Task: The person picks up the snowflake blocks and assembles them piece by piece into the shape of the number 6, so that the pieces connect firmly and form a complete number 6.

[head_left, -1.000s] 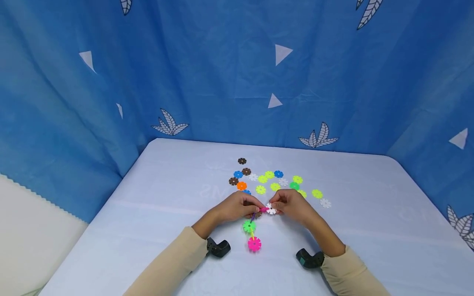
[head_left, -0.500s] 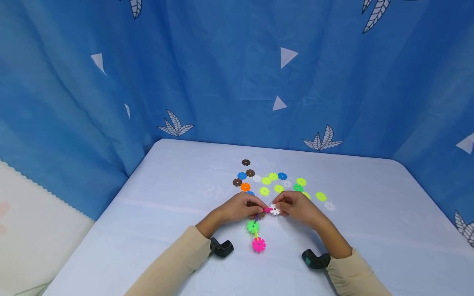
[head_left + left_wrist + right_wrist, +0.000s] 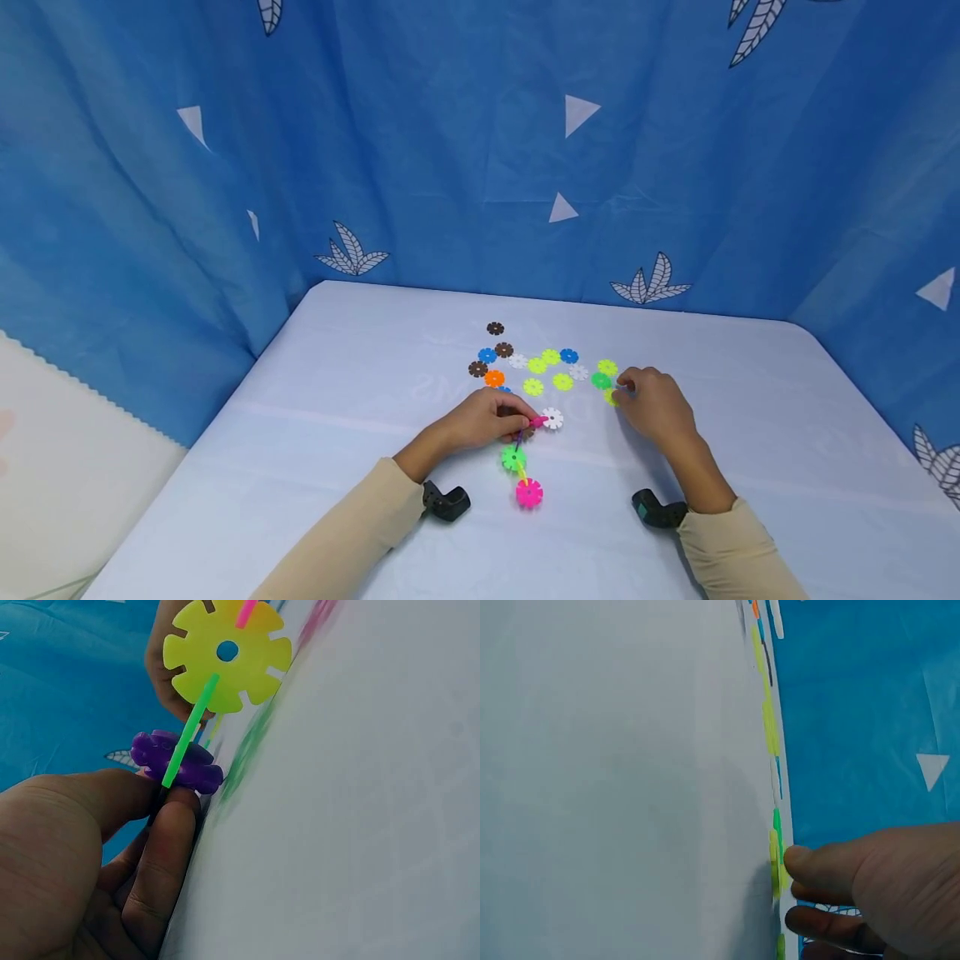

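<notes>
My left hand (image 3: 487, 419) pinches a joined chain of notched plastic snowflake discs between thumb and fingers. From that hand a white disc (image 3: 553, 418) sticks out to the right, slotted into a pink disc. Toward me the chain runs through a green disc (image 3: 513, 458) to a pink disc (image 3: 529, 493). In the left wrist view, a yellow disc (image 3: 255, 664) and a purple disc (image 3: 206, 774) stand beyond the fingertips. My right hand (image 3: 658, 406) hovers over a yellow-green disc (image 3: 611, 397), its thumb and fingers apart; the right wrist view shows nothing gripped.
Several loose discs lie flat behind the hands, among them an orange disc (image 3: 494, 378), a brown disc (image 3: 495, 328), a blue disc (image 3: 569, 356) and a green disc (image 3: 601, 381). The white table (image 3: 360, 358) ends at a blue curtain (image 3: 450, 167).
My right hand has let go of the white disc and moved right and away to the loose yellow-green discs. The left hand still holds the chain in nearly the same place.
</notes>
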Tool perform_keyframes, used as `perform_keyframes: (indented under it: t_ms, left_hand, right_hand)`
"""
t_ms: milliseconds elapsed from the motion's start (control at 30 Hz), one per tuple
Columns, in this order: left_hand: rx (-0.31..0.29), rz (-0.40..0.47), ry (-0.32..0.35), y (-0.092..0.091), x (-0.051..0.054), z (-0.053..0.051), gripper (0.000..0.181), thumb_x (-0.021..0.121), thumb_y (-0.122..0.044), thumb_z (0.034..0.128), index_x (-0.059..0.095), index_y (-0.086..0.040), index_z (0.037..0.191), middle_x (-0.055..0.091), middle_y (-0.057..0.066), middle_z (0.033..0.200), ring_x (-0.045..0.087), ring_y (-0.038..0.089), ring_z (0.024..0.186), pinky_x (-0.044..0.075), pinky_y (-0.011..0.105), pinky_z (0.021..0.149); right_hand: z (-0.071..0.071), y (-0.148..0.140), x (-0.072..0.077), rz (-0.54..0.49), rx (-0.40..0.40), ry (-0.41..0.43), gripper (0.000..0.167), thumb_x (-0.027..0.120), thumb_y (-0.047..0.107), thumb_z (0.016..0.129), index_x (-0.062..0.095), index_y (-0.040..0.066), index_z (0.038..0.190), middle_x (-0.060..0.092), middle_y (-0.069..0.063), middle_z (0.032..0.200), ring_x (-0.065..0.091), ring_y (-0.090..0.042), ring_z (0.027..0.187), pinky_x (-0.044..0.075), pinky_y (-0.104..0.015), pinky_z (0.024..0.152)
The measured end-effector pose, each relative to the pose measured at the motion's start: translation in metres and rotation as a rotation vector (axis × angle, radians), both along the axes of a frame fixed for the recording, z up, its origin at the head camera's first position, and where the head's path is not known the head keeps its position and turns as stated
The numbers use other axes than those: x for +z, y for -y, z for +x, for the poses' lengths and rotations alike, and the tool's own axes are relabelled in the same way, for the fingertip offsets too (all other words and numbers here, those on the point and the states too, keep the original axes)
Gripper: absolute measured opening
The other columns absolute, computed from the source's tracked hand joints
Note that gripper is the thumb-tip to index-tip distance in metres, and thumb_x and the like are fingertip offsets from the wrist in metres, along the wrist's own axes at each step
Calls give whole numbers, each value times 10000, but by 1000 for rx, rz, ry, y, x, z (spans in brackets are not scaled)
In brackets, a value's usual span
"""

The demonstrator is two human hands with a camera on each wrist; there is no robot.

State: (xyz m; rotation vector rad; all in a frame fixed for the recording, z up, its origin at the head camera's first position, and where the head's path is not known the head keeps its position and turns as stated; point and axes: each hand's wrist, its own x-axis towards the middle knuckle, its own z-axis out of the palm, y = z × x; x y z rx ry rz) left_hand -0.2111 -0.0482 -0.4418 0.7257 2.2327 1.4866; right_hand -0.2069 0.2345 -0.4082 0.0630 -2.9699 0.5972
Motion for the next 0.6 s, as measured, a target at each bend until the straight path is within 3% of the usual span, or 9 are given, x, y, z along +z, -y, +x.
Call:
perform_keyframes:
  t_ms: [200,367,600]
  left_hand:
    - [6,1,-2,1,1,0,142,660,-100,993,783,-143,1048,700,-24,873,598,128,682,524,258,653]
    - [13,-6,-7,2,0,1,123,668,-112,990,777,-150,1033,705,-27,871,611,140,692,531,269,664]
    - [13,-2,-7,1,-1,0,113,670,-114,988,771,-154,1021,709,-28,871,607,142,684,529,266,656]
  right_hand:
    - [-2,-2,-4,74,1,17,233,769,70,872,739,-54,1067,662,-185,949,608,-370,933,530,-513,787]
    - [-3,0,-2,35,21,94,122,736,39,890,710,-39,981,620,-138,910,571,-303,851,520,-465,759]
    - [-2,1,2,-16,27,199,247,701,51,932,646,-79,1135,578,-146,950,541,-285,844,509,-460,780]
